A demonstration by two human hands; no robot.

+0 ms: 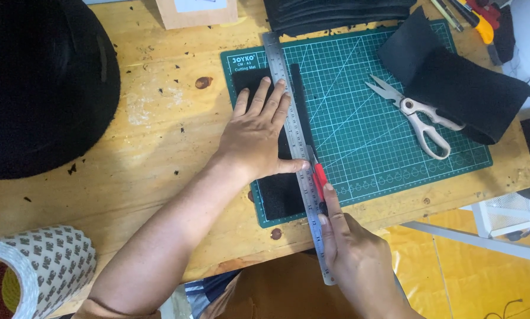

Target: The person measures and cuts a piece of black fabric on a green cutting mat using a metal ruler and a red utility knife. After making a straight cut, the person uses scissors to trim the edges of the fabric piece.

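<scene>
My left hand (258,134) lies flat with fingers spread on a steel ruler (293,124) and a black foam sheet (277,195), pressing both onto a green cutting mat (359,112). The ruler runs lengthwise down the mat and past the table edge. My right hand (350,251) grips a red utility knife (319,180), its blade set against the ruler's right edge near the mat's front edge. A narrow black strip (297,97) lies right of the ruler.
White-handled scissors (418,118) and a folded black fabric piece (454,82) rest on the mat's right part. A large black round item (40,82) sits at the left, a tape roll (34,266) at the bottom left, more cutters (478,20) top right.
</scene>
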